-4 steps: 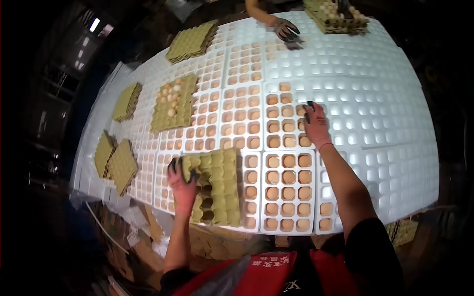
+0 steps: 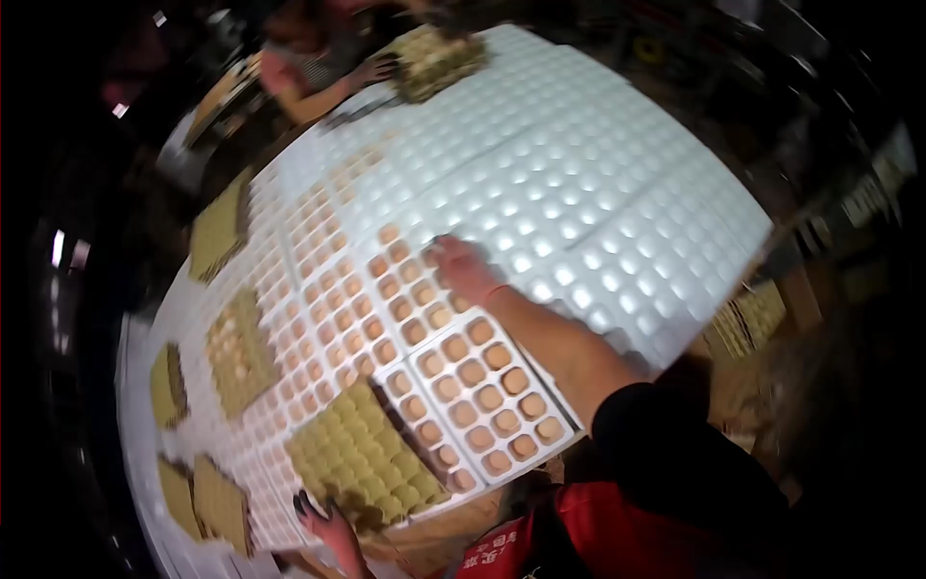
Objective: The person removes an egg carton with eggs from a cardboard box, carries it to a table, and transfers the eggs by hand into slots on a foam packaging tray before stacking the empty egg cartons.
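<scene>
My right hand [image 2: 463,268], in a pink glove with dark fingertips, reaches over the white foam egg packs [image 2: 588,207], beside a row of eggs [image 2: 422,291]. Its fingers bend downward and look closed; blur and the hand itself hide what they may hold. At the near left, my left hand [image 2: 326,526] rests against the edge of a yellowish pulp egg tray [image 2: 367,454], fingers apart and nothing seen in them. That tray lies over part of the filled cells. Brown eggs [image 2: 488,397] sit in the foam cells right of it.
Stacked pulp trays [image 2: 220,227] stand along the far left side. Another tray [image 2: 260,357] carries several pale eggs. More trays lie at the left edge [image 2: 220,502]. Across the table, a co-worker's hand [image 2: 376,69] is beside a tray stack holding eggs [image 2: 432,58].
My view has swung to the right and tilted, so the table appears turned and the co-worker's upper body shows. Both my hands keep roughly their places on the table.
</scene>
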Demonstrator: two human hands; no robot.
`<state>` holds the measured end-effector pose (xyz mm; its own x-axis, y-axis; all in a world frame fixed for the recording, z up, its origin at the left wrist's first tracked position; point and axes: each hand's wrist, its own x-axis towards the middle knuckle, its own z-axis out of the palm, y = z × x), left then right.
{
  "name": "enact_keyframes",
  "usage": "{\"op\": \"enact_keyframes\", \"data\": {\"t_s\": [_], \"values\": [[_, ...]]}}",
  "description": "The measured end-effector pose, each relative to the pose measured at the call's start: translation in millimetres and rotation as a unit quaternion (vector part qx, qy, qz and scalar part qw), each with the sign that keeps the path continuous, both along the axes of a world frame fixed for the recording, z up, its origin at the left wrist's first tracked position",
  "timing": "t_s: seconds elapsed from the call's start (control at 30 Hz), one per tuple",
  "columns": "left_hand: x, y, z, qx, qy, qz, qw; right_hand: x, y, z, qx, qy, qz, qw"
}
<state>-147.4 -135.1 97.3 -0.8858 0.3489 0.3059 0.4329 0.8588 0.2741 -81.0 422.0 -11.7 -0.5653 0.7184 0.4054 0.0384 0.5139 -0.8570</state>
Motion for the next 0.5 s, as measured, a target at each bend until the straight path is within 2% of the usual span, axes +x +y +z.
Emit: {"op": "enact_keyframes", "data": {"t_s": [0.03, 0.07, 0.1, 0.13, 0.17, 0.2, 0.23, 0.27, 0.3, 0.33, 0.37, 0.43, 0.5], "values": [[-19, -8, -32, -0.012, 0.041, -0.029, 0.999, 12, -9, 15, 0.103, -0.037, -0.022, 0.994], [-2, 14, -18, 0.005, 0.001, -0.068, 0.998, 27, -19, 31, 0.201, -0.066, -0.051, 0.976], [19, 42, 3, -0.005, 0.012, -0.121, 0.993, 61, -53, 62, 0.185, -0.115, -0.027, 0.976], [30, 65, 19, -0.037, 0.062, -0.189, 0.979, 98, -93, 96, 0.165, -0.114, -0.009, 0.980], [43, 87, 33, -0.059, 0.122, -0.240, 0.961, 116, -118, 97, 0.159, -0.094, -0.010, 0.983], [60, 112, 57, -0.063, 0.100, -0.288, 0.950, 142, -141, 106, 0.151, -0.107, 0.028, 0.982], [74, 135, 79, -0.069, 0.086, -0.331, 0.937, 172, -160, 108, 0.177, -0.101, 0.019, 0.979], [83, 150, 92, -0.105, 0.181, -0.383, 0.899, 203, -174, 108, 0.178, -0.110, 0.010, 0.978], [98, 164, 112, -0.139, 0.160, -0.396, 0.893, 236, -188, 113, 0.174, -0.119, 0.003, 0.977], [77, 170, 80, -0.052, 0.053, -0.466, 0.881, 274, -201, 118, 0.170, -0.163, -0.041, 0.971], [60, 184, 42, 0.033, -0.059, -0.526, 0.848, 316, -209, 125, 0.166, -0.207, -0.085, 0.960], [100, 217, 51, 0.104, -0.098, -0.581, 0.801, 402, -219, 120, 0.146, -0.215, -0.240, 0.935], [151, 247, 61, 0.120, -0.164, -0.624, 0.755, 499, -234, 92, 0.086, -0.283, -0.435, 0.850]]}}
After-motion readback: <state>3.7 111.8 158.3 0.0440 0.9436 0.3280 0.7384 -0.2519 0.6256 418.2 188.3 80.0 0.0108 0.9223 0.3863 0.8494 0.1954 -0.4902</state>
